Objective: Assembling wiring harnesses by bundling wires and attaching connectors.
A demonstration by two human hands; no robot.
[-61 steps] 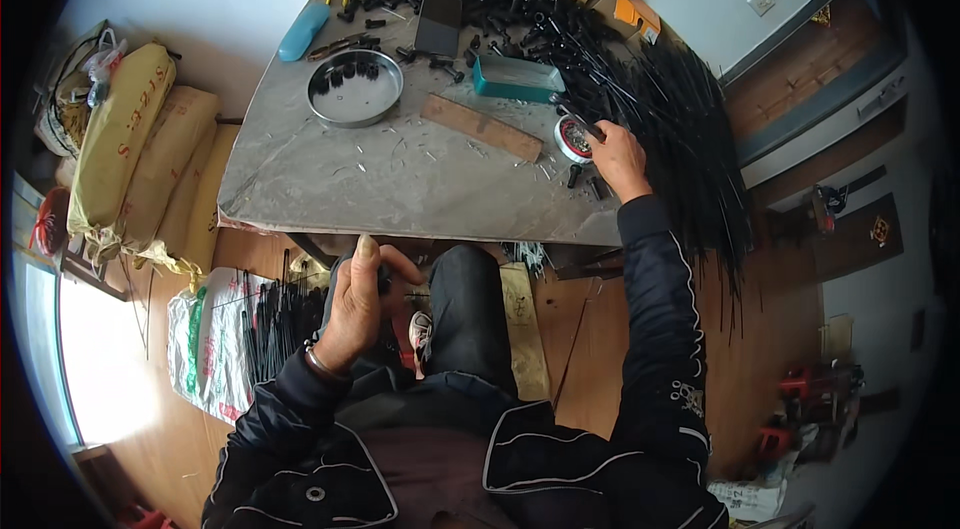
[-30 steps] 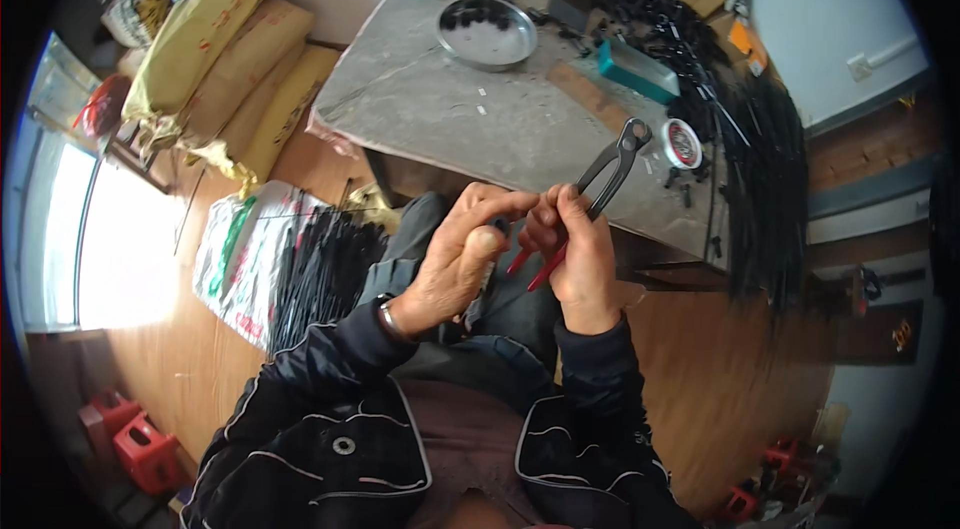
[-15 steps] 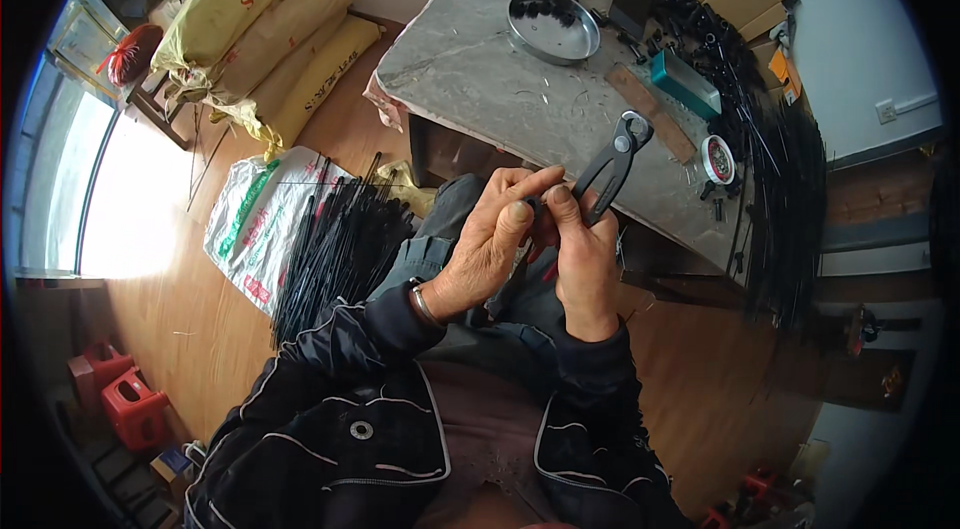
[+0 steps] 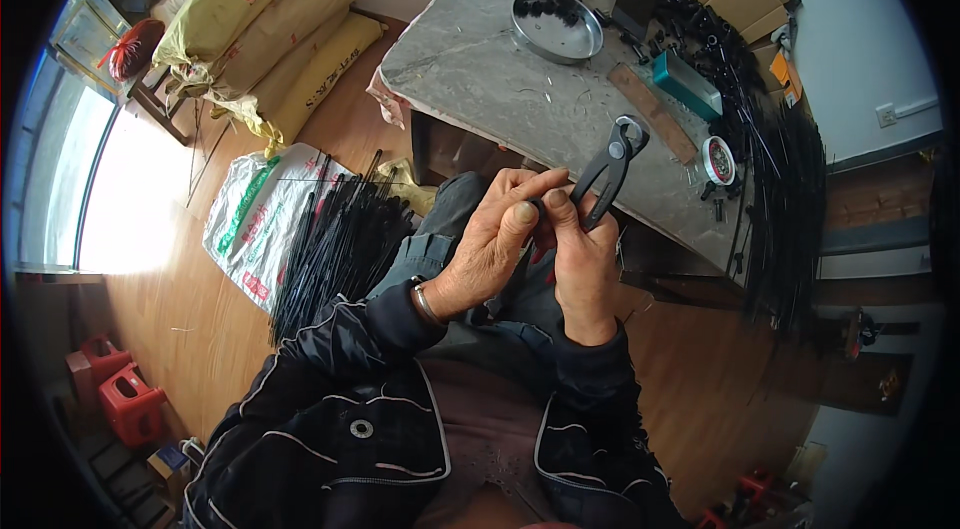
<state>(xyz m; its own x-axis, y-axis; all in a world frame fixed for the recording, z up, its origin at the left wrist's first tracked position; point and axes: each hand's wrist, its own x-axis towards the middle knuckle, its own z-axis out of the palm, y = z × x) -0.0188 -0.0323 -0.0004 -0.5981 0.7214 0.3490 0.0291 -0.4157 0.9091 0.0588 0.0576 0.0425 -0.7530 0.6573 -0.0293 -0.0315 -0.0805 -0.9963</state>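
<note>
Both hands meet above my lap, in front of the table's near edge. In my right hand [image 4: 586, 274] is a pair of dark end-cutting pincers [image 4: 617, 151], its round jaws pointing up and away over the tabletop. Red shows low on its grips, below the fingers. My left hand [image 4: 490, 239] is closed, thumb and fingers pinching a small black piece [image 4: 539, 210]. My right thumb also presses against that piece. Fingers cover most of it, so its shape is unclear.
On the grey table [image 4: 460, 79] are a round metal tray [image 4: 557, 44] of black parts, a teal box [image 4: 687, 86], a flat wooden strip [image 4: 652, 114] and a small round tin [image 4: 718, 160]. Black rods [image 4: 335, 249] lie on a white sack at left. Filled sacks [image 4: 270, 39] are stacked behind.
The pincers' head has swung slightly left and down in my right hand. My hands stay together in nearly the same place, still holding the small black piece.
</note>
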